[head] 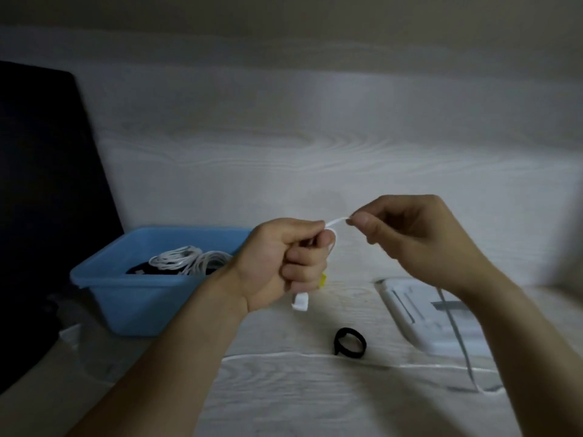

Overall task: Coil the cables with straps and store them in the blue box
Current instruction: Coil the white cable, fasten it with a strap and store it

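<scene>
**One cable in hand, coils already boxed, strap waiting**

Held above the middle of the table: a thin white cable (333,223), a short span of it stretched between two fists. Bunched inside the curled fingers of the left hand (285,258), with a white end piece (300,301) and a scrap of yellow tag (322,281) poking out below the fist. Pinched at the free end between thumb and fingertips of the right hand (410,238), just right of the left fist and slightly higher. Possibly a small loop beside the left thumb, though too blurred and dim to be sure.

Already stored: white coiled cables (189,260) lying in the blue box (132,291), on top of something dark, at the left of the table and just left of the left wrist. Judged partly done, then: some cables coiled and boxed, this one not yet gathered into a full coil, not yet strapped, not yet in the box.

Still to use: a black strap (349,341) curled into a ring, lying flat on the near table, below and between the hands, touching neither.

Further right, under the right forearm, a white flat device (419,320) with a grey cord (457,339) across it. Far left, a dark panel (41,184) behind the box. All of it on a pale wood-grain table (284,389).
</scene>
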The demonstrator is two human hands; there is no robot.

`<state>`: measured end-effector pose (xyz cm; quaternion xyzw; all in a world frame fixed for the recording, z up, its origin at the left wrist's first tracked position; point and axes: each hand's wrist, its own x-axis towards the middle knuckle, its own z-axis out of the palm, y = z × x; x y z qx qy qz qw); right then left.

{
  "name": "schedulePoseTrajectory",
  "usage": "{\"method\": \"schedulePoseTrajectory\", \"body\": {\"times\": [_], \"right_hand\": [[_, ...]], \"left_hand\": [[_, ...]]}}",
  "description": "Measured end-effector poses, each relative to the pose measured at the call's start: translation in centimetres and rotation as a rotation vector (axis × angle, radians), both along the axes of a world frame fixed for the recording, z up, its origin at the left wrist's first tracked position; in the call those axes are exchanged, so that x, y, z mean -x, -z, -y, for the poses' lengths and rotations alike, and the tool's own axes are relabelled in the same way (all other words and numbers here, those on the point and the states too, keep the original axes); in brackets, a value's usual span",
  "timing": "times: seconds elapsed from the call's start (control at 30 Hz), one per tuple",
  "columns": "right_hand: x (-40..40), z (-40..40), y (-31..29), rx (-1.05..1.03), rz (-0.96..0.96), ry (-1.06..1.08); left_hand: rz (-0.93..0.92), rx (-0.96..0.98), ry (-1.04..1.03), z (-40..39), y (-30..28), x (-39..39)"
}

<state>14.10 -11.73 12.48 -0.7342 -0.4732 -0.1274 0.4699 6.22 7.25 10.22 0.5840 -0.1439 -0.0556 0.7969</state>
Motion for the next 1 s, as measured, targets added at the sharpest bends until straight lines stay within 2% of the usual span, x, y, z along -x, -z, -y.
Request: {"method": "schedulePoseTrajectory", "body": {"times": [0.17, 0.33, 0.4, 0.53, 0.63, 0.7, 0.8, 0.87, 1.0], "right_hand": [[0.1, -1.8, 1.4, -0.022, -0.111, -0.059], [0.5, -2.3, 1.6, 0.007, -0.297, -0.061], [0.3, -2.1, 1.7, 0.055, -0.317, -0.055], [-0.7, -1.9, 2.1, 0.107, -0.218, 0.082], [-1.0, -1.9, 2.4, 0.137, -0.139, 0.121], [-0.9, -2.0, 2.7, 0.258, -0.024, 0.123], [-0.3, -2.5, 3.1, 0.415, 0.083, 0.072], [0.1, -3.0, 3.5, 0.494, 0.128, 0.032], [0.7, -3.8, 4.1, 0.542, 0.195, -0.047]], "left_hand": [[0.029, 0.058, 0.131, -1.0, 0.3, 0.0], [0.041, 0.082, 0.107, -1.3, 0.1, 0.2], [0.007, 0.238, -0.054, -1.6, -0.3, 0.1], [0.004, 0.627, -0.437, -3.4, -0.1, -0.7], [0.002, 0.88, -0.555, -4.5, 0.0, -0.5], [0.021, 0.964, -0.562, -4.7, 0.0, -0.3], [0.073, 0.958, -0.596, -4.5, -0.2, -0.6], [0.1, 0.872, -0.645, -4.1, -0.4, -0.9], [0.15, 0.441, -0.726, -3.2, -0.4, -1.4]]}}
